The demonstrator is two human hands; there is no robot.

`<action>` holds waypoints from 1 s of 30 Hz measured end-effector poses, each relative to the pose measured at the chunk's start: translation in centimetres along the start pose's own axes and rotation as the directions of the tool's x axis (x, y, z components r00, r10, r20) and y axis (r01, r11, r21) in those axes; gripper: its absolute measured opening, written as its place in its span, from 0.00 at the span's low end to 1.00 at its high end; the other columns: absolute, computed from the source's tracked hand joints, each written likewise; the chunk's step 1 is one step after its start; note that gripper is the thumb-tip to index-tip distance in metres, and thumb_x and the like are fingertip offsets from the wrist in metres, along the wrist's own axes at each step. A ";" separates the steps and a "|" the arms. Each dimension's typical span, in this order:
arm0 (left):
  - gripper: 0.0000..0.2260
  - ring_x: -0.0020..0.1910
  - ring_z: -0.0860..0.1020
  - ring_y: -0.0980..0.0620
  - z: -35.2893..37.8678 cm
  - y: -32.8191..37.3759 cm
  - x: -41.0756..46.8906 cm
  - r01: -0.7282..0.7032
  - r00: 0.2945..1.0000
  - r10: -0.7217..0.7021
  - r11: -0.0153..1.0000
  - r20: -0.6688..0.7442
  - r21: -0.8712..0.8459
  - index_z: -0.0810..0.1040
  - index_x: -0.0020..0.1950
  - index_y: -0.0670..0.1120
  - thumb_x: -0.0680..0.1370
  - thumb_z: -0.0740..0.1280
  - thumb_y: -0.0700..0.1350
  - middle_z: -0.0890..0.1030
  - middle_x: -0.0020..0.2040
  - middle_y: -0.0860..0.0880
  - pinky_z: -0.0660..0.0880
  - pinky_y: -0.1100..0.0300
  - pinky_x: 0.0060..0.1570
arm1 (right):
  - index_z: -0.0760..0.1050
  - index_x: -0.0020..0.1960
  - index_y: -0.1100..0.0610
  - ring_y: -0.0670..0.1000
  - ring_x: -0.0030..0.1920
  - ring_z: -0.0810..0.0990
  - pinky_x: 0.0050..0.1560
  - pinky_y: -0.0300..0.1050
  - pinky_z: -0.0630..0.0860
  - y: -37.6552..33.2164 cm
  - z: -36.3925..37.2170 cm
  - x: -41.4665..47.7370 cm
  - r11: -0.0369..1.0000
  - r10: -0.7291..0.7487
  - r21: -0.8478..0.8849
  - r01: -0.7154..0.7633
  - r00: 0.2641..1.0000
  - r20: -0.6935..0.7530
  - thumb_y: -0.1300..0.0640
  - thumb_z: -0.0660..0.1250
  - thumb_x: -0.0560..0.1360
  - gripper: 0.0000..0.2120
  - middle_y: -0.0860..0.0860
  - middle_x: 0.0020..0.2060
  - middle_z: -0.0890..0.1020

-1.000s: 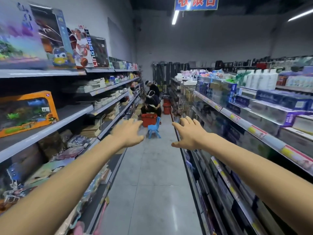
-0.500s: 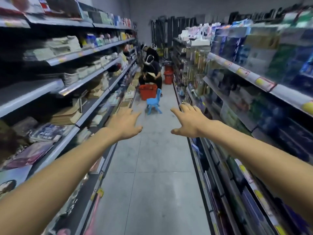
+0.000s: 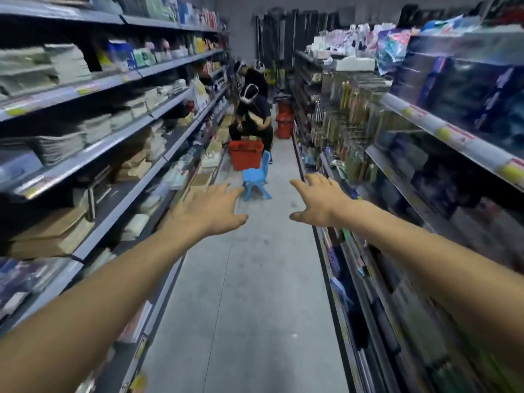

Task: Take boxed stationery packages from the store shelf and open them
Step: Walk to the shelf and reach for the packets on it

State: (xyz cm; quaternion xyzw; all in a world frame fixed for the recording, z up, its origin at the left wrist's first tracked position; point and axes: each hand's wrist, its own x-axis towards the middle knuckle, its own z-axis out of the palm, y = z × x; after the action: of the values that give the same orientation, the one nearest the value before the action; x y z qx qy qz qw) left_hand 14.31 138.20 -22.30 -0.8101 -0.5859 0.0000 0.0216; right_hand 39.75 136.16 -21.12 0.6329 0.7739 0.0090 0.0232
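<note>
Reaching: both arms stretch forward above the aisle floor [image 3: 241, 307]
Left hand [image 3: 211, 211]: fingers spread wide, holding nothing
Right hand [image 3: 317, 202]: fingers spread wide, holding nothing
Boxes [image 3: 453, 89]: blurred, on the right shelf [image 3: 442, 131], well apart from both hands
Ahead: blue chair [image 3: 255, 180], red basket [image 3: 245, 154], crouching person [image 3: 252, 114]

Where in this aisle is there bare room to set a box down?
The bare floor between the left shelves and right shelves, from the near end up to the blue chair, is free. Past the chair it is crowded: red basket, two people. Both shelf runs look packed.
</note>
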 end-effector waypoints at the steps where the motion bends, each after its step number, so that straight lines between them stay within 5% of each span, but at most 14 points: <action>1: 0.38 0.79 0.61 0.40 0.0 -1.0 2.5 0.001 1.000 -0.001 1.000 0.020 -0.004 0.56 0.83 0.55 0.77 0.64 0.67 0.61 0.80 0.43 0.68 0.41 0.71 | 0.53 0.82 0.52 0.63 0.79 0.57 0.77 0.62 0.58 0.2 -0.1 2.5 1.000 0.004 0.001 -0.004 1.000 -0.007 0.34 0.66 0.77 0.43 0.61 0.78 0.60; 8: 0.40 0.82 0.52 0.41 -1.5 -9.7 21.2 -0.033 0.999 0.032 0.999 0.041 0.032 0.51 0.84 0.56 0.77 0.59 0.72 0.53 0.83 0.43 0.56 0.36 0.76 | 0.53 0.82 0.51 0.63 0.79 0.55 0.78 0.62 0.54 0.5 -2.5 21.7 1.000 0.028 -0.011 -0.028 1.000 0.011 0.34 0.66 0.77 0.43 0.60 0.78 0.60; 13: 0.39 0.82 0.53 0.41 -4.1 -16.1 33.2 -0.078 0.997 0.078 0.997 0.003 0.006 0.50 0.84 0.54 0.79 0.59 0.70 0.53 0.83 0.43 0.62 0.39 0.76 | 0.50 0.84 0.51 0.62 0.80 0.54 0.78 0.61 0.54 1.5 -5.9 35.2 0.999 0.047 0.006 -0.047 0.998 -0.053 0.32 0.64 0.77 0.45 0.59 0.79 0.59; 25: 0.42 0.83 0.47 0.43 -3.7 -23.2 61.5 -0.060 0.998 0.059 0.998 -0.032 -0.030 0.47 0.84 0.58 0.76 0.58 0.73 0.48 0.84 0.47 0.59 0.37 0.75 | 0.45 0.84 0.49 0.64 0.83 0.45 0.81 0.63 0.48 9.4 -6.0 63.6 1.000 0.005 0.011 -0.005 1.000 -0.024 0.30 0.63 0.76 0.47 0.60 0.83 0.50; 30: 0.40 0.82 0.54 0.43 -4.1 -24.3 73.5 -0.005 0.998 0.005 1.000 -0.065 -0.013 0.50 0.83 0.56 0.77 0.58 0.72 0.54 0.83 0.46 0.62 0.39 0.75 | 0.45 0.84 0.50 0.64 0.83 0.45 0.81 0.63 0.48 14.5 -6.5 75.5 0.998 -0.054 0.021 0.055 0.998 -0.040 0.29 0.63 0.76 0.49 0.60 0.83 0.50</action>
State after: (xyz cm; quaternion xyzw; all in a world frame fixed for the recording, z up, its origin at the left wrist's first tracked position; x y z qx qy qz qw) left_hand 14.40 215.36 -15.53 -0.8112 -0.5829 -0.0302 0.0350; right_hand 38.67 213.12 -15.82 0.6114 0.7912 0.0123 0.0010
